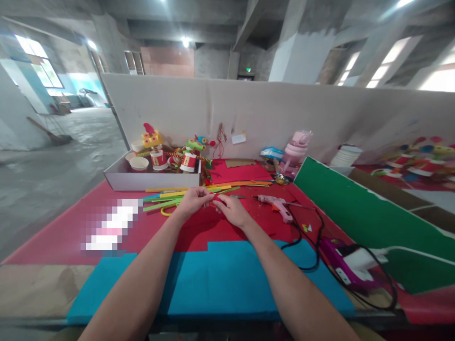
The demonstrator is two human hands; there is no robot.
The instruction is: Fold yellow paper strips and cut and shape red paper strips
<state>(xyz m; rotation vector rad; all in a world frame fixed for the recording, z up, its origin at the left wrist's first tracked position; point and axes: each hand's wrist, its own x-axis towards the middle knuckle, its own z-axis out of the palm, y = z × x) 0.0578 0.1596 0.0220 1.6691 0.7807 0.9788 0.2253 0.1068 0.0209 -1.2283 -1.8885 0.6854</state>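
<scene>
Head view: left hand (193, 202) and right hand (232, 209) pinching small red piece (214, 196), inward of bench (42, 286) near edge; apparently shaping, next needs steady fingertips.

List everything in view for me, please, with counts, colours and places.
Partition: one, white, behind table
Box: one, white, rear left
Cup figures: at least two, multicoloured, in box
Paper strips: several, mixed, beyond hands
Glue gun: one, pink, right
Panel: one, green, far right
Power strip: one, purple, front right
Sheets: count unclear, blue, front
Small piece: one, red, between fingers
Left hand: one, bare, centre
Right hand: one, bare, centre
</scene>
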